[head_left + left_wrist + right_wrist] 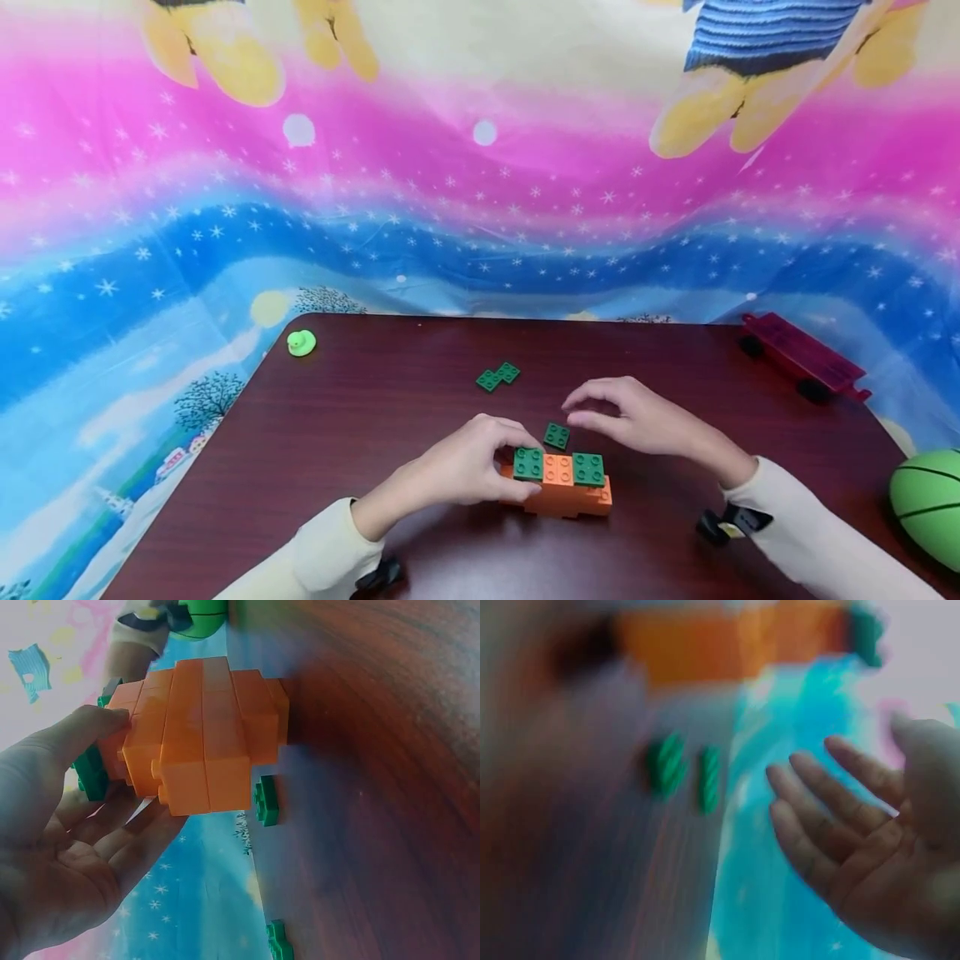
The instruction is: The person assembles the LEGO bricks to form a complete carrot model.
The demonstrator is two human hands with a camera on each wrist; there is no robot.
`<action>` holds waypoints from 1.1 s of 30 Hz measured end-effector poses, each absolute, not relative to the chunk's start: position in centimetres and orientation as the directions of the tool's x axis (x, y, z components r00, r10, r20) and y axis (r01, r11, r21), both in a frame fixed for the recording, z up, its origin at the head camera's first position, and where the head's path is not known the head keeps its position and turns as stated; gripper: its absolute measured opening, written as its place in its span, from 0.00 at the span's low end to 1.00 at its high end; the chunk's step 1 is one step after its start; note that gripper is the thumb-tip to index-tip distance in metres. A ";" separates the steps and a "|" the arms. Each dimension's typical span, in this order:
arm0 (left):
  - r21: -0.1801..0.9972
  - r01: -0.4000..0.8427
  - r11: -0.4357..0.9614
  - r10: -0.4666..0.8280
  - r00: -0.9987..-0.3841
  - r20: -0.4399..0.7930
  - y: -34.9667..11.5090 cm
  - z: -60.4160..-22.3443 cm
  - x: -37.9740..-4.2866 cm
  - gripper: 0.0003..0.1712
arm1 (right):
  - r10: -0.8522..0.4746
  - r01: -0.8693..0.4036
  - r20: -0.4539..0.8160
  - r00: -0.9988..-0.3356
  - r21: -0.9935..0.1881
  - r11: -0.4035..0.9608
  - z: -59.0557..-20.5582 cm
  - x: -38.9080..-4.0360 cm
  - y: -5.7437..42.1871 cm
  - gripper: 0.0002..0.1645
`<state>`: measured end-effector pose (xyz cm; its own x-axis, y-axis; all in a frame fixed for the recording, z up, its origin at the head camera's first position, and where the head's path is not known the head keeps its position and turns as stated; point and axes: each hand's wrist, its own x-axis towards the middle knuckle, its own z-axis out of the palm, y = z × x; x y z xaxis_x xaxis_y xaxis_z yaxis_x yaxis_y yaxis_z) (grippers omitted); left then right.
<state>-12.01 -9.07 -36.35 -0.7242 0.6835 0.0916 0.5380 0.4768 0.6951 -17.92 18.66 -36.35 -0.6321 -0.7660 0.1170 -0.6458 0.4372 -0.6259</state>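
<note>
My left hand point(472, 462) grips the left end of an orange toy-brick build point(566, 498), thumb on the near side and fingers behind. Two green bricks cap its top: one on the right point(588, 469), the other point(528, 465) between the left thumb and fingers. Stepped layers of orange bricks point(206, 742) show in the left wrist view. Just behind the build lies a loose green brick point(557, 435). Beyond it, to the right, my right hand point(637, 417) hovers with nothing held; its fingers point(817, 817) are spread in the blurred right wrist view.
Two more green bricks point(498, 377) lie corner to corner farther back on the dark wood table point(375, 400). A green rubber duck point(302, 342) sits at the far left corner. To the right are a translucent red wheeled cart point(806, 354) and a green ball point(930, 508).
</note>
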 end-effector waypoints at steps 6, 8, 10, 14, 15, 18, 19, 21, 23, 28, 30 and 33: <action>0.699 0.528 0.482 0.685 -0.724 0.075 -8.9 -36.3 -12.2 0.15 | -0.848 -0.691 -0.112 -0.517 -0.530 0.491 -38.8 -20.4 18.2 0.25; 0.694 0.532 0.485 0.685 -0.725 0.076 -8.9 -36.2 -12.2 0.15 | -0.854 -0.691 -0.152 -0.498 -0.524 0.497 -39.3 -20.6 18.0 0.27; 0.689 0.535 0.488 0.683 -0.726 0.079 -8.8 -36.2 -12.3 0.15 | -0.854 -0.700 -0.148 -0.498 -0.513 0.497 -39.7 -20.8 17.7 0.25; 0.692 0.532 0.488 0.682 -0.727 0.078 -8.8 -36.1 -12.4 0.15 | -0.855 -0.739 -0.087 -0.512 -0.463 0.490 -40.3 -20.9 17.5 0.19; 0.693 0.530 0.489 0.682 -0.727 0.075 -8.8 -36.1 -12.5 0.15 | -0.854 -0.752 -0.071 -0.516 -0.440 0.491 -40.4 -20.8 17.5 0.17; 0.690 0.527 0.497 0.680 -0.730 0.067 -8.8 -36.0 -12.7 0.15 | -0.850 -0.777 -0.036 -0.525 -0.387 0.497 -40.8 -20.7 17.8 0.16; 0.686 0.527 0.501 0.679 -0.731 0.066 -8.8 -36.0 -12.8 0.14 | -0.850 -0.785 -0.021 -0.526 -0.374 0.494 -40.9 -20.7 18.0 0.16; 0.686 0.524 0.505 0.676 -0.734 0.064 -8.8 -35.9 -12.9 0.14 | -0.849 -0.793 0.004 -0.528 -0.360 0.491 -41.1 -20.7 18.4 0.16; 0.688 0.519 0.508 0.671 -0.739 0.062 -8.8 -35.9 -13.0 0.14 | -0.842 -0.794 0.029 -0.539 -0.351 0.497 -41.2 -20.9 19.0 0.15; 0.696 0.510 0.507 0.662 -0.747 0.065 -8.8 -36.1 -13.3 0.15 | -0.766 -0.740 0.099 -0.635 -0.360 0.567 -39.3 -21.1 20.2 0.15; 0.697 0.512 0.502 0.662 -0.746 0.070 -8.8 -36.1 -13.5 0.15 | -0.727 -0.718 0.161 -0.667 -0.397 0.571 -37.9 -20.9 20.4 0.16; 0.699 0.513 0.499 0.665 -0.744 0.071 -8.8 -36.2 -13.7 0.16 | -0.672 -0.701 0.260 -0.694 -0.460 0.546 -35.5 -20.1 20.2 0.17</action>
